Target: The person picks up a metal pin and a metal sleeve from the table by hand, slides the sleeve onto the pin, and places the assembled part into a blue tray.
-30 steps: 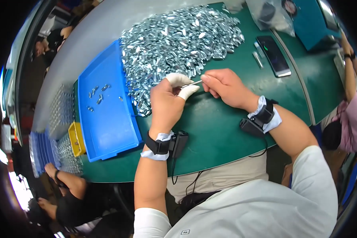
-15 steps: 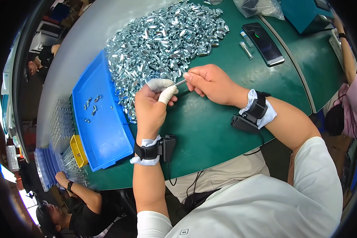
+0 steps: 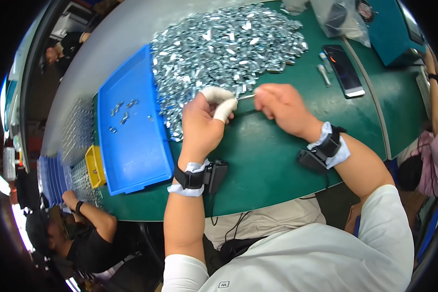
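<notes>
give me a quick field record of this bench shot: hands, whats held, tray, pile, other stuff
left hand: left hand raised over the green table, white wraps on fingertips, pinching a small metal piece
right hand: right hand closed on the same piece from the other side
pile: heap of shiny metal parts just beyond both hands
tray: blue tray to the left, a few metal parts in it
wrists: black strapped device on each wrist
other: dark phone on the right; yellow bin left of the tray
</notes>
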The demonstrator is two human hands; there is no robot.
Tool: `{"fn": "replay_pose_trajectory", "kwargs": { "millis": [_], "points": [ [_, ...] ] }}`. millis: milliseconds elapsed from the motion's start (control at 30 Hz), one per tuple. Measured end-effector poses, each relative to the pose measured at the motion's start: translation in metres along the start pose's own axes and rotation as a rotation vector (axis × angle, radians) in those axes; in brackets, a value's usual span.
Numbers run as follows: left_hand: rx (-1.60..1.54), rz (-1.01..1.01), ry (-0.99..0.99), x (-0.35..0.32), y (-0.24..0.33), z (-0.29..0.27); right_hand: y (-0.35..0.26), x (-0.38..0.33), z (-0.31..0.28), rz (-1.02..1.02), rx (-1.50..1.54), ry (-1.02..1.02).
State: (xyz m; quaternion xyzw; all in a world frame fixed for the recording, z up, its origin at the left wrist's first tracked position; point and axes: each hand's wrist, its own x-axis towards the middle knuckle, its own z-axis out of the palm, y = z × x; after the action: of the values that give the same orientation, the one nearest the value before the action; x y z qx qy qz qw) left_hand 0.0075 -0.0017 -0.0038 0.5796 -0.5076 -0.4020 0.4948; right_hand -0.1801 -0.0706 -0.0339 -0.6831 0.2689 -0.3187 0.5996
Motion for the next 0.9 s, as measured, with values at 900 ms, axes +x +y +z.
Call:
{"fn": "replay_pose_trajectory", "kwargs": {
  "millis": [900],
  "points": [
    [0.98,0.178,0.238,0.007,-0.01,-0.039,0.0,0.003,0.0,0.075,0.136,-0.003]
  ]
}}
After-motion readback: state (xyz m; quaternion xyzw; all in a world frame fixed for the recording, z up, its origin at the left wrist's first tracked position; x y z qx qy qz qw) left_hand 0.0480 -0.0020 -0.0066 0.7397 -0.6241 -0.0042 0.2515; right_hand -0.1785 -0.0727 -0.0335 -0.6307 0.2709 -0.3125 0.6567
